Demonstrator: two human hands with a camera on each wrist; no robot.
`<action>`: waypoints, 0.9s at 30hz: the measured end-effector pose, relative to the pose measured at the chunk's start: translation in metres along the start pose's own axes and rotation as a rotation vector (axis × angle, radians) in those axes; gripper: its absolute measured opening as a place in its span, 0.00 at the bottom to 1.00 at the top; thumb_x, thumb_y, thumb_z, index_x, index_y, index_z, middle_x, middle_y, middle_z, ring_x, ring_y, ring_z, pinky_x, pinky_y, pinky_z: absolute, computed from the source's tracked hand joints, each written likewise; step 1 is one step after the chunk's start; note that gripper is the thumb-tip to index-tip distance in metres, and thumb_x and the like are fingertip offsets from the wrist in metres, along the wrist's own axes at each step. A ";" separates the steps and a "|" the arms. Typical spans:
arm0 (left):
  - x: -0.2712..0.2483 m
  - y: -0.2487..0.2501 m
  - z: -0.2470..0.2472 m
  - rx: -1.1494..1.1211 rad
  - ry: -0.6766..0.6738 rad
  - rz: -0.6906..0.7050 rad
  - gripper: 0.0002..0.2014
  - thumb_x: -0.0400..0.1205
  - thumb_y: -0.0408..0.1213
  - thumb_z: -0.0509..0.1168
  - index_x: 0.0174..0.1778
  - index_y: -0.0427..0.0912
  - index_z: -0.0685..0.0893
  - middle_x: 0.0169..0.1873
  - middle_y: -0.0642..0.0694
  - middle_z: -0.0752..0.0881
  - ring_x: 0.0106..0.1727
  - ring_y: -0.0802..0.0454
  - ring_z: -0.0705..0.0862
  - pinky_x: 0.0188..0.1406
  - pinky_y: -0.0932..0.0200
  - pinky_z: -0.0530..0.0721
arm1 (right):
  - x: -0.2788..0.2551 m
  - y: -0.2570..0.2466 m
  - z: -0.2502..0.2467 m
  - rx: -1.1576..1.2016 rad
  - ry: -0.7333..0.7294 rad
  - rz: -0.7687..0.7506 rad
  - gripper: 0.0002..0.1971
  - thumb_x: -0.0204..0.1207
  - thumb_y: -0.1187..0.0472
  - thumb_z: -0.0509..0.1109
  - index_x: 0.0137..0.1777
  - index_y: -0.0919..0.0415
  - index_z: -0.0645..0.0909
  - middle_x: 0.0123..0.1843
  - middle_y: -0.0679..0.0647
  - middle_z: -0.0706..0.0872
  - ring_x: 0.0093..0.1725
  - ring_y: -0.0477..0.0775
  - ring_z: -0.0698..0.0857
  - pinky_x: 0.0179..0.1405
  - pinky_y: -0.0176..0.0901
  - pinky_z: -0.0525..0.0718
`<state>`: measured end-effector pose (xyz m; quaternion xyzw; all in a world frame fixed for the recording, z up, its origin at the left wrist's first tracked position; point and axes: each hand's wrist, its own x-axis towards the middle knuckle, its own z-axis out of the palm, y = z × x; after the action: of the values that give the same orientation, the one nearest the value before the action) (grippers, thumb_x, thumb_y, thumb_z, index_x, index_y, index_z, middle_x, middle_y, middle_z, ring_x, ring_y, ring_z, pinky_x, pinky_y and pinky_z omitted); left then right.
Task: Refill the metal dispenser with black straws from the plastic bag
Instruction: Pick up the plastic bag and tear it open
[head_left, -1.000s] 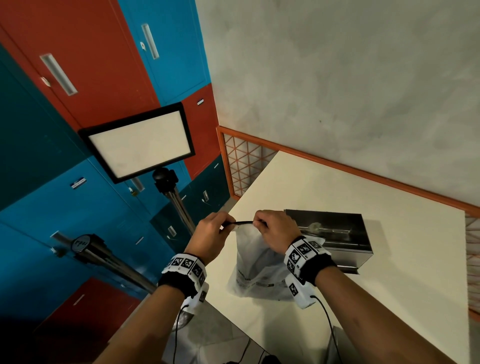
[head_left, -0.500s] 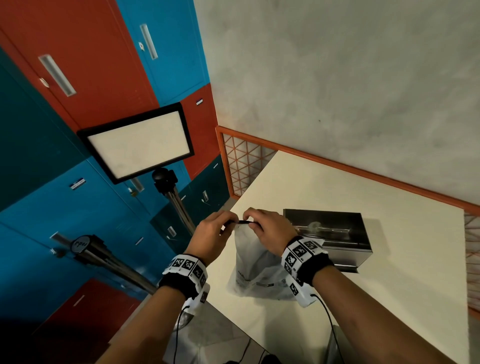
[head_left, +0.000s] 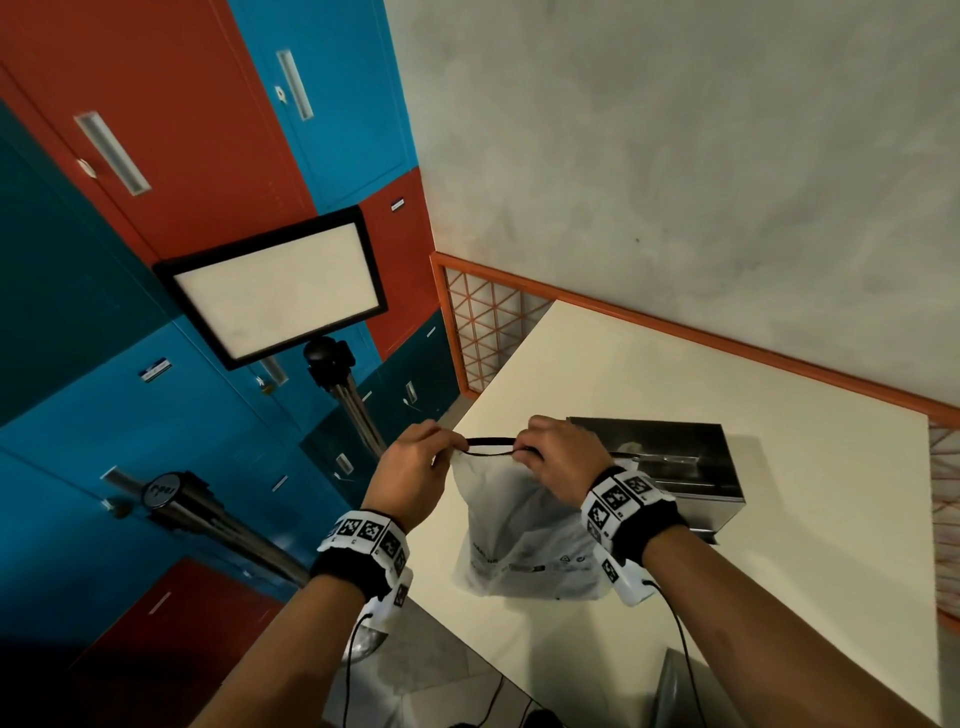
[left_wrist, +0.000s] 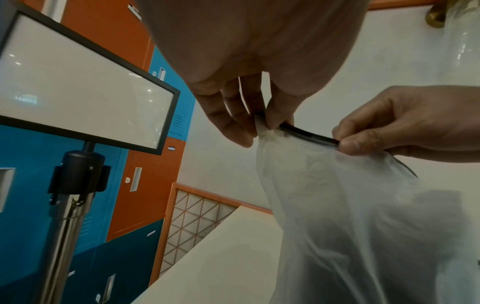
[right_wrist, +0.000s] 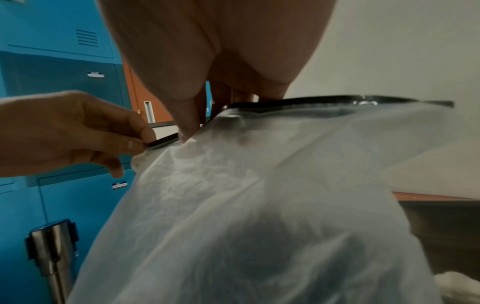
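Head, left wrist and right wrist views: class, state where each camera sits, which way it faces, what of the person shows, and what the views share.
Head: on the person's head, looking forward and down at the cream table; both forearms, left hand and right hand show.
Left wrist: under the left hand, looking along the fingers; the right hand shows.
Right wrist: under the right hand, looking along the fingers; the left hand shows.
Shared: the translucent white plastic bag with its black zip strip, pinched by both hands.

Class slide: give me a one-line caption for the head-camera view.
Both hands, left hand and right hand, pinch the black-edged top of the plastic bag standing before the metal dispenser.
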<state>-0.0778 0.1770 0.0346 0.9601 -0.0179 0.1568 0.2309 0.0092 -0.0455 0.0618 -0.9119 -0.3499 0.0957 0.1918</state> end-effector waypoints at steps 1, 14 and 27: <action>0.000 0.003 0.002 0.006 -0.023 0.015 0.11 0.84 0.31 0.68 0.56 0.51 0.90 0.51 0.54 0.84 0.52 0.52 0.81 0.46 0.49 0.85 | 0.000 0.000 0.000 -0.010 0.005 -0.004 0.13 0.84 0.50 0.62 0.56 0.53 0.86 0.54 0.49 0.82 0.54 0.55 0.83 0.50 0.50 0.82; 0.012 0.006 0.011 0.052 -0.051 -0.010 0.08 0.86 0.44 0.67 0.46 0.50 0.91 0.46 0.57 0.86 0.47 0.49 0.78 0.43 0.41 0.83 | -0.019 0.033 -0.010 -0.020 0.004 0.051 0.16 0.83 0.44 0.62 0.49 0.54 0.86 0.48 0.46 0.80 0.50 0.52 0.82 0.48 0.52 0.83; 0.010 0.022 0.013 -0.020 0.013 -0.160 0.10 0.84 0.39 0.71 0.41 0.41 0.92 0.38 0.53 0.83 0.44 0.50 0.78 0.44 0.49 0.82 | -0.036 0.039 -0.017 -0.098 -0.056 0.439 0.17 0.78 0.43 0.63 0.40 0.55 0.84 0.43 0.53 0.85 0.46 0.60 0.86 0.44 0.48 0.83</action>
<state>-0.0669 0.1523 0.0360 0.9551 0.0588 0.1438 0.2524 0.0109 -0.1013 0.0628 -0.9714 -0.1524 0.1435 0.1118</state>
